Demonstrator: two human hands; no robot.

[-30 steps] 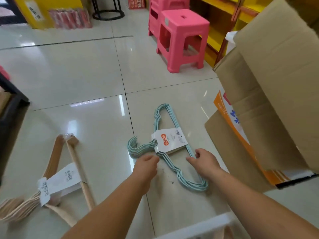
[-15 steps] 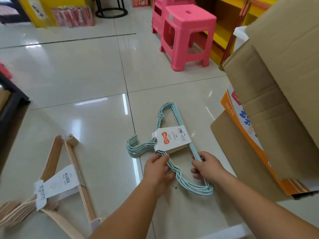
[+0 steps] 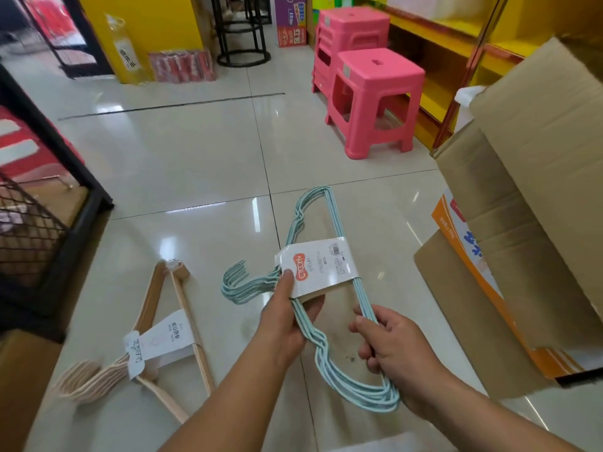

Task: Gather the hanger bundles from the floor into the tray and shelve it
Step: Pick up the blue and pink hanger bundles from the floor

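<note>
A bundle of mint-green hangers (image 3: pixel 329 223) with a white paper label is lifted off the tiled floor, held by both hands. My left hand (image 3: pixel 287 321) grips it at the neck, thumb on the label. My right hand (image 3: pixel 391 350) is closed around the lower bar. A second bundle, beige hangers (image 3: pixel 182 318) with a white label, lies flat on the floor to the left, apart from both hands. The tray is not clearly in view.
A large open cardboard box (image 3: pixel 522 230) stands close on the right. Pink plastic stools (image 3: pixel 375 99) sit ahead by yellow shelving (image 3: pixel 456 37). A black wire-mesh rack (image 3: pixel 49 216) is on the left, with a brown carton (image 3: pixel 23 386) below it.
Both hands closed on the green hanger bundle and raised it off the floor towards me. The beige bundle has stayed where it was.
</note>
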